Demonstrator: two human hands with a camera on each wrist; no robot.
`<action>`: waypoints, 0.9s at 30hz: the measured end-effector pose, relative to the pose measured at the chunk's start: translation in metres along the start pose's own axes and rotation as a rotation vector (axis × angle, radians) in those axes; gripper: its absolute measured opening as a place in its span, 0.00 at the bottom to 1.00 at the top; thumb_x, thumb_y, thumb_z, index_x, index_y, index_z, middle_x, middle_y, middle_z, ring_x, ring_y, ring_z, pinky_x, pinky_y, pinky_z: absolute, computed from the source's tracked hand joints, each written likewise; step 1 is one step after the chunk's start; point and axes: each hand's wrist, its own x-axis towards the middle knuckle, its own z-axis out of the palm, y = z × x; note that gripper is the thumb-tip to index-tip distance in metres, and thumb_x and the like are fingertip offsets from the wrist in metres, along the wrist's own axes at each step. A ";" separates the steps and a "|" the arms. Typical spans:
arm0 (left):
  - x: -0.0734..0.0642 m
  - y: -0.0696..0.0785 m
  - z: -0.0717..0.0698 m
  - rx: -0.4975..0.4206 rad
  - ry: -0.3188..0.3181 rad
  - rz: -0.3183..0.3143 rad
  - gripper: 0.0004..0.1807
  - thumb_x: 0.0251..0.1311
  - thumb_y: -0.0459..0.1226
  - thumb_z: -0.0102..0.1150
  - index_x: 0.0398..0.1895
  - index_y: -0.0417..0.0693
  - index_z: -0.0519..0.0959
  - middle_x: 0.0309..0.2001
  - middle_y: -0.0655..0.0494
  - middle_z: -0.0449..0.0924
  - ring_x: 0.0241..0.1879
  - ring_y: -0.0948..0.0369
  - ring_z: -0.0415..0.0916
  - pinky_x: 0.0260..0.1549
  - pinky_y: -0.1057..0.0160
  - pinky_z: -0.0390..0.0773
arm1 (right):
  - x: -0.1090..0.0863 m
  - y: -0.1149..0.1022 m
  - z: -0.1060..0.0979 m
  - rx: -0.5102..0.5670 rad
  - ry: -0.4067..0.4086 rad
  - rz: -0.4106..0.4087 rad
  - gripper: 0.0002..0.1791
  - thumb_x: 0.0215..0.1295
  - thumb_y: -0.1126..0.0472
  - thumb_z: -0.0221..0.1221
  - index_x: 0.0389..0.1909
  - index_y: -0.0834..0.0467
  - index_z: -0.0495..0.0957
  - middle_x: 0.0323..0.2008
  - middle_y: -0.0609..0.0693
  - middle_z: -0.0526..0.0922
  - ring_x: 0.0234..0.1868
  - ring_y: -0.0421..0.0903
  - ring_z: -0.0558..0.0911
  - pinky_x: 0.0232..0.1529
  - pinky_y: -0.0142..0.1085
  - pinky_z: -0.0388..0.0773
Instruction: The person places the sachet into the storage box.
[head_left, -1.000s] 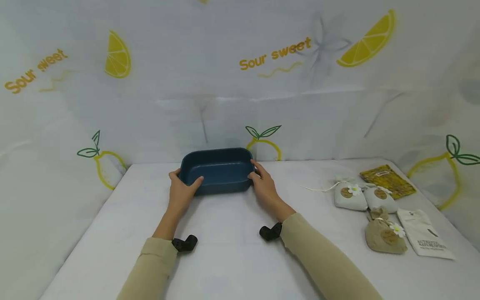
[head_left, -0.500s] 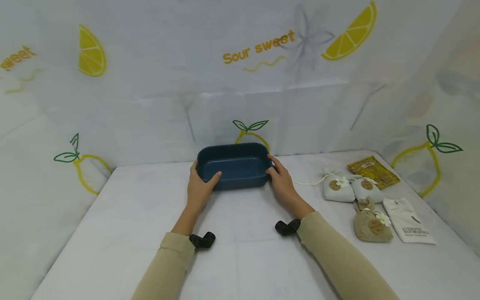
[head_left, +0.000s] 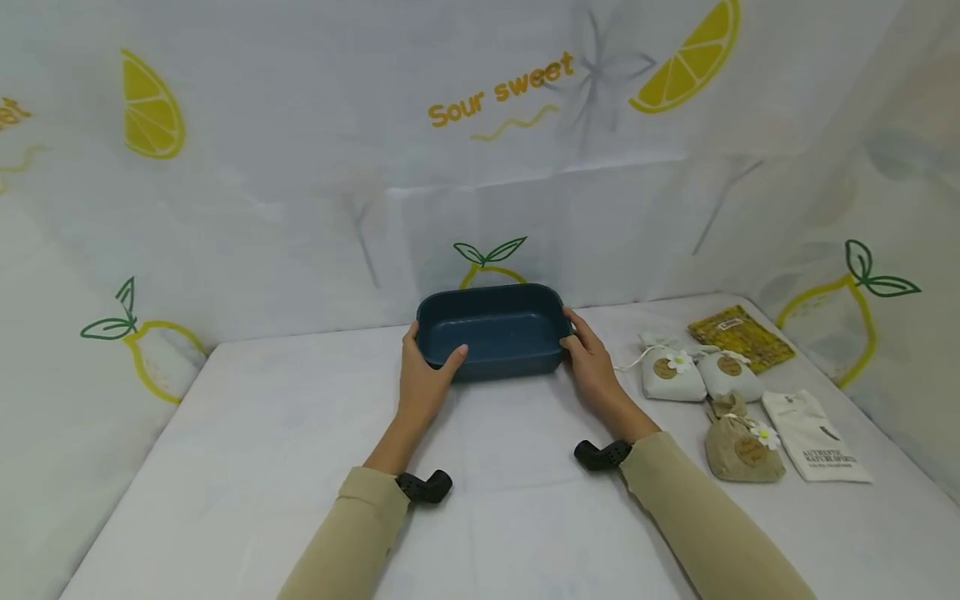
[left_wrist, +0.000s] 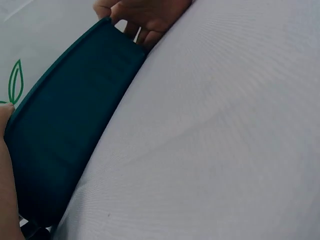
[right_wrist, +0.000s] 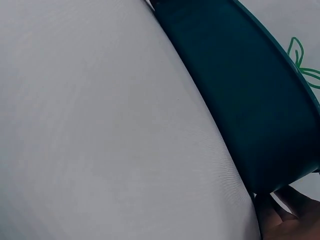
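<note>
A dark teal rectangular baking dish [head_left: 491, 333] stands near the back of the white-covered table, its inside facing up. My left hand [head_left: 423, 379] grips its left end, with the thumb over the front rim. At the opposite end my right hand [head_left: 592, 371] holds the dish by its side and rim. In the left wrist view, the dish's front wall [left_wrist: 75, 115] slants across, with the right hand's fingers [left_wrist: 145, 22] at its far end. The dish's lower edge lies at the cloth in both wrist views; whether it bears fully on it I cannot tell.
To the right lie two pale drawstring pouches [head_left: 671, 379] with white flowers, a tan pouch [head_left: 742, 450], a flat cream cloth bag [head_left: 813, 442] and a yellow-brown patterned packet [head_left: 738, 337]. A lemon-print cloth [head_left: 300, 208] hangs behind the table.
Both hands have moved the dish to the right along the back of the table, closer to the pouches. The head view has turned slightly right. The grip looks the same.
</note>
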 end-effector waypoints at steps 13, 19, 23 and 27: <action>-0.002 -0.002 -0.005 -0.050 -0.057 -0.007 0.57 0.61 0.62 0.63 0.82 0.56 0.40 0.83 0.50 0.44 0.81 0.49 0.47 0.76 0.40 0.56 | -0.006 -0.005 -0.006 -0.099 0.029 -0.032 0.34 0.77 0.52 0.49 0.81 0.46 0.54 0.71 0.62 0.70 0.71 0.58 0.72 0.71 0.53 0.69; -0.001 -0.002 -0.005 -0.054 -0.067 -0.001 0.57 0.62 0.62 0.63 0.82 0.54 0.40 0.83 0.49 0.44 0.81 0.49 0.47 0.76 0.40 0.55 | -0.015 -0.010 -0.027 -0.310 0.085 -0.239 0.39 0.72 0.51 0.61 0.79 0.54 0.58 0.73 0.62 0.68 0.70 0.61 0.72 0.68 0.58 0.71; -0.001 -0.003 -0.006 -0.043 -0.067 -0.001 0.57 0.61 0.62 0.63 0.82 0.55 0.41 0.82 0.49 0.45 0.81 0.49 0.47 0.77 0.41 0.55 | -0.019 -0.010 -0.048 -0.418 0.123 -0.261 0.44 0.66 0.46 0.66 0.78 0.53 0.59 0.74 0.62 0.67 0.73 0.62 0.68 0.69 0.62 0.67; 0.000 -0.003 -0.007 -0.040 -0.066 0.003 0.56 0.61 0.61 0.63 0.82 0.54 0.41 0.82 0.49 0.45 0.81 0.49 0.47 0.77 0.41 0.55 | -0.020 -0.003 -0.070 -0.491 0.127 -0.280 0.47 0.62 0.44 0.69 0.78 0.52 0.60 0.74 0.63 0.66 0.75 0.64 0.64 0.69 0.65 0.65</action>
